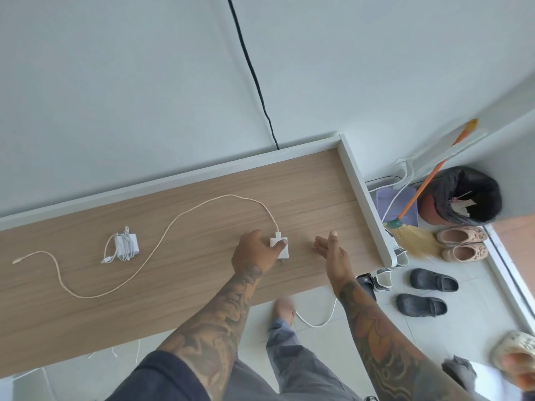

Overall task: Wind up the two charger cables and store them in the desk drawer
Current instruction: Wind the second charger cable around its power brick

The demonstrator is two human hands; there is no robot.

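Wound charger: lies on the table left of centre, its white cable bundled round the adapter. Judged to be the first of the two, finished and parked out of the way of the loose one.

Loose charger cable: beige, unwound, snaking across the wood from its free plug end near the left edge, through a low loop toward the front, then up in an arch and down into the white adapter.

Left hand: laid over the adapter's left side, thumb across its front face, fingers curled round it; grasping the adapter, or just closing on it. Likely reason: the block gives a firm core to wrap the cable round.

Right hand: slack and holding nothing, palm turned inward, fingers spread, just right of the adapter and apart from it. Judged ready to catch the cable where it leaves the block.

Drawer: not visible in this view; cannot tell where it sits or whether it is pulled out.

Progress: one cable wound, one still to wind, neither stored.

Risk: the long run may drag or snag on the table edge as it is drawn in.

Surroundings: broom and sandals on the floor to the right, clear of the work.
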